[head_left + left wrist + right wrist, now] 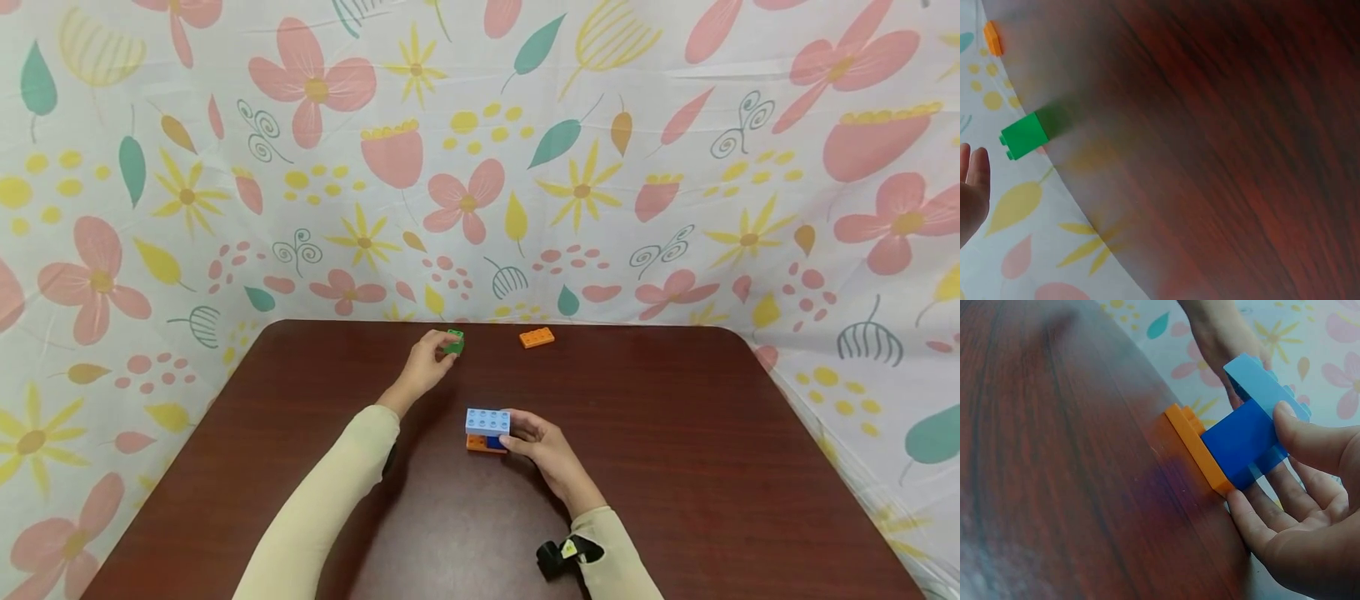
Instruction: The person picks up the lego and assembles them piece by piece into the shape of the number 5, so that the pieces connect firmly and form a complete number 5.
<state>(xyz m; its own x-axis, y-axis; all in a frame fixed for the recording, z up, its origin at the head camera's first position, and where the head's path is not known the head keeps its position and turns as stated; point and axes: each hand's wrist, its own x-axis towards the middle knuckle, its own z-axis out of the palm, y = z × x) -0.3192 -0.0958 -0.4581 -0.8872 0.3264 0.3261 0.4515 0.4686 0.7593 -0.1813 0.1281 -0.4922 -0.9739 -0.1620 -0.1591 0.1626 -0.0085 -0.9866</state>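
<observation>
My right hand holds a small stack of toy building bricks on the table. The stack has a thin orange brick at the bottom, a dark blue brick on it and a light blue brick on top, overhanging to one side. In the right wrist view the thumb lies against the light blue brick and the fingers curl behind the stack. Near the far edge, my left hand reaches around a green brick. The left wrist view shows a gap between its extended fingers and that brick.
A separate thin orange brick lies near the table's far edge, to the right of the green one. Behind the table hangs a white cloth patterned with flowers and leaves. A black wrist camera sits by the right sleeve.
</observation>
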